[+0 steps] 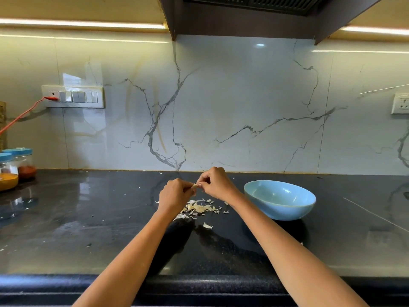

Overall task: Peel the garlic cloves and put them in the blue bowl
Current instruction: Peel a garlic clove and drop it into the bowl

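Both hands are raised over the black counter, fingertips meeting around a small pale garlic clove (195, 185). My left hand (176, 194) holds the clove with curled fingers. My right hand (215, 183) pinches its skin from the right side. Most of the clove is hidden by the fingers. Below the hands lies a heap of white garlic peels (200, 208), with one loose piece (208, 226) nearer to me. The blue bowl (280, 201) stands on the counter just right of my right wrist; no cloves show in the part of its inside that I see.
Two blue-lidded spice jars (15, 167) stand at the far left by the marble wall. A red cable (24, 111) runs to the switch panel (73, 97). A range hood (254, 16) hangs overhead. Small peel flecks dot the counter (88, 218); its front edge is near me.
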